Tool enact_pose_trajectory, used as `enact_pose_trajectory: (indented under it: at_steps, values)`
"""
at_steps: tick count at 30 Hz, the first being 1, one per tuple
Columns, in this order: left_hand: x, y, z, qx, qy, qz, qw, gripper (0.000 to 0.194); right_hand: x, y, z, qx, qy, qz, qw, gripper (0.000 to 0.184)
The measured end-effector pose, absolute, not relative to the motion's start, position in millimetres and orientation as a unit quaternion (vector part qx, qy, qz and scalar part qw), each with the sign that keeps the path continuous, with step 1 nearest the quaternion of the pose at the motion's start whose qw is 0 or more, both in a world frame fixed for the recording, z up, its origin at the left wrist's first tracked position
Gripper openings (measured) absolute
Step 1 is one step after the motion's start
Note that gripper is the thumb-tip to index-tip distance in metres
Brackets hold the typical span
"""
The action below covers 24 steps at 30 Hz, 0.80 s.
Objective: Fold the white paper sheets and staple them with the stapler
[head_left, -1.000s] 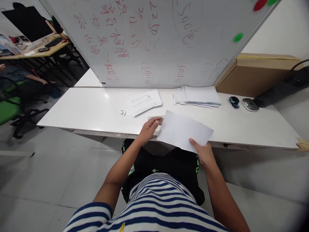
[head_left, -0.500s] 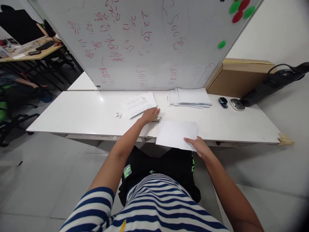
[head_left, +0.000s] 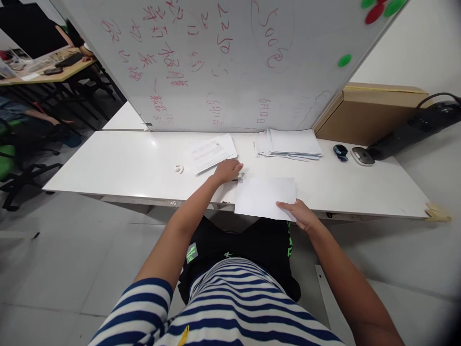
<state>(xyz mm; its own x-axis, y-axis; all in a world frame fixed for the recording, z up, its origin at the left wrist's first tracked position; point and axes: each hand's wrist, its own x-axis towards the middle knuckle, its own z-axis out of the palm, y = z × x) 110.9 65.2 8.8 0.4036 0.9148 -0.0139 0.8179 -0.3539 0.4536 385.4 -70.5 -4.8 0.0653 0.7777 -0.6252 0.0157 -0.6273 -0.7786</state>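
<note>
My right hand pinches the near right corner of a white sheet of paper, thumb on top. The sheet lies partly on the white desk and juts over its front edge; whether it is a single sheet cannot be seen. My left hand is closed at the sheet's far left corner, over a small object with a greyish end that it mostly hides. Just beyond that hand lie printed papers, overlapping at an angle.
A stack of papers sits against the whiteboard. To the right are a smartwatch, a computer mouse, a black bottle and a cardboard box. A small white object lies left. Another person's arm shows far left.
The view has shifted slightly, so the desk and whiteboard sit a little differently in it. Both hands keep about the same places on the sheet and the small object.
</note>
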Motion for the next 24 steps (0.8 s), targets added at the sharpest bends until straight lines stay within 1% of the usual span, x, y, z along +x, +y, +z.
enact_pose_trajectory:
  at_steps: [7,24]
  values:
    - [110.1,67.6,3.0,0.816,0.532,0.125,0.189,0.045,389.6,-70.9,-13.0,-0.657,-0.313,0.615,0.304,0.048]
    - [111.9,65.1,8.8,0.816,0.529,0.119,0.199,0.040,388.6,-73.0,-18.9,-0.656,-0.312,0.607,0.322,0.046]
